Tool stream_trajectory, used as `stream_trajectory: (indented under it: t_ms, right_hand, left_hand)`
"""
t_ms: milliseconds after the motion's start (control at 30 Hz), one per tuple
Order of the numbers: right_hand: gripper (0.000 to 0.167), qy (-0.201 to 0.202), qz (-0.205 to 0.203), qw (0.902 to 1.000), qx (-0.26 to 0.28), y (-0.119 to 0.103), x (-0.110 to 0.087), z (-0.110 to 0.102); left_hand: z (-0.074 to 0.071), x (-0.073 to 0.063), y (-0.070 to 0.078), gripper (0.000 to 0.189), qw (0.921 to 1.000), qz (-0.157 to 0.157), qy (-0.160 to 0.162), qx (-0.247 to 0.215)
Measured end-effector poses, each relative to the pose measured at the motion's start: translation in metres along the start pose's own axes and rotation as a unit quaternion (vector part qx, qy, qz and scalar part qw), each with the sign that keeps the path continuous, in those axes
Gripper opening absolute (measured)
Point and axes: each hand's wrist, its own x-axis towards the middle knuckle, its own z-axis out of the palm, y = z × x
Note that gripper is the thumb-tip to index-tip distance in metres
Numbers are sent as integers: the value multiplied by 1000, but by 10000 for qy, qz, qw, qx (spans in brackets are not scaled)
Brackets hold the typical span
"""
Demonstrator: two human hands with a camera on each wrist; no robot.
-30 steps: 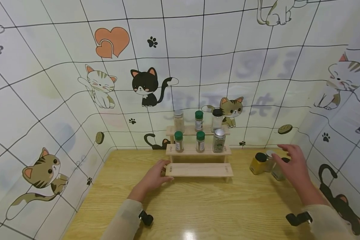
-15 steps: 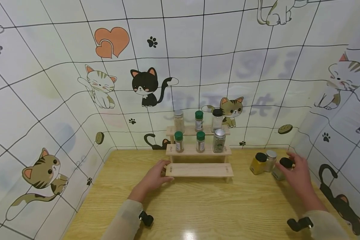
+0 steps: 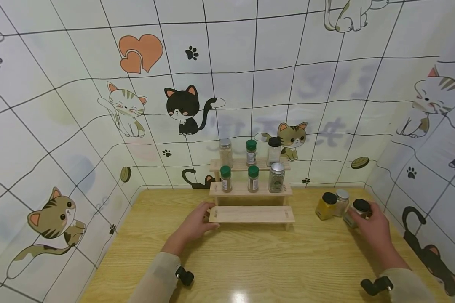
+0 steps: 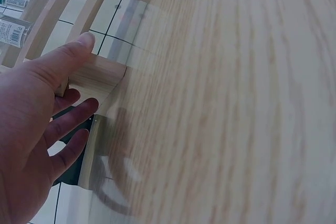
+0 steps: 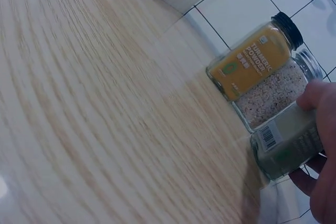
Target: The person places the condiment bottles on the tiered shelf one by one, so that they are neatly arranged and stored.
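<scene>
At the right, my right hand [image 3: 377, 233] holds a black-lidded spice jar [image 3: 361, 205] between thumb and fingers. In the right wrist view this jar [image 5: 287, 141] has a greyish-green content and a barcode label, and its base is at the tabletop. Beside it stand a silver-lidded jar [image 3: 341, 203] of pale grains and a yellow turmeric powder jar [image 5: 253, 61] with a black lid. My left hand [image 3: 194, 224] grips the left end of the lowest step of a three-step wooden spice rack [image 3: 252, 214], thumb at the front edge [image 4: 84, 24].
Green-lidded jars [image 3: 226, 179] and a silver-lidded jar [image 3: 276, 179] stand on the middle step. On the top step are a silver-capped jar [image 3: 226, 152], a green-lidded jar [image 3: 251, 152] and a black-lidded jar [image 3: 274, 151]. Cat-patterned sheeting [image 3: 235, 50] surrounds the wooden table [image 3: 250, 261].
My right hand has come down from above the jars and taken hold of the black-lidded spice jar at the right. The left hand has stayed at the rack's end.
</scene>
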Motion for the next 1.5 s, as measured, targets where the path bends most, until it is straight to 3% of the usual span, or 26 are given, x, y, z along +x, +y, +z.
stream_trajectory:
  t_ms: [167,367,900,1000,1233,1500]
  right_hand:
    - [45,66,42,9999,144,-3,-5,2]
    - [49,-122,-391,9982,428,-14,-13,2]
    - [51,-939,-1524,9821,578,-84,-37,-3]
    - [51,-1098,-1745,9760,698,-103,-39,2]
    - [54,-1753,-1692,9665,809,-138,-36,22]
    - [56,-2152,-2187,9435,1252,-180,-31,58]
  left_hand:
    - [-1,-1,2,74,10000,-40,2,36]
    - [-1,-2,3,75,10000,-92,7,28]
    - [-1,-2,3,75,9999,-117,35,-3]
    - [-1,-1,2,75,10000,-82,18,-21]
    - [-1,0,3,74,10000,-27,-5,9]
    - [0,1,-1,73,10000,-3,28,9]
